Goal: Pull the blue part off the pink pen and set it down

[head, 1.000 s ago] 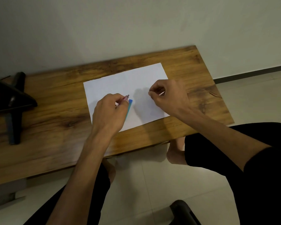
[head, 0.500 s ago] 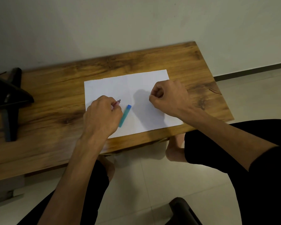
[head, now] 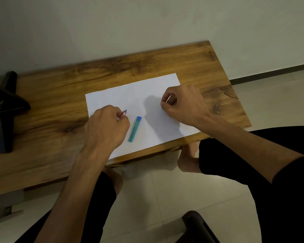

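So the left hand (head: 106, 128) is curled into a loose fist around a pinkish mechanical pencil (head: 122, 114), with only the metal-tipped end seen poking out past the thumb and index finger. It's gripped low and angled up and away, probably so the tip is kept free and pointed toward the other hand. The rest of the barrel is hidden in the fist.

The right hand (head: 182, 105) is curled too, and something thin and pale, a little sliver (head: 168, 99), is pinched between thumb and fingertips. It can't really be told what it is, too small; a pencil lead would be a fair guess given what's lying nearby. The heel of that hand is rested on the paper, likely for steadiness with such a fiddly bit.

Between the two hands, a slim teal lead case (head: 134, 129) with a blue cap is laid flat, just beside the left knuckles and not touched by either hand. It looks like translucent plastic, long and boxy.

All of that is set on a plain white sheet of paper (head: 130, 95), smooth and matte, which may be there so small pieces can be spotted easily. The sheet is spread over a wooden counter (head: 60, 95) with strong dark grain and a warm glossy finish. At the far left a black stand-like object (head: 5, 109) is parked. A pale wall is behind, tiled floor below.
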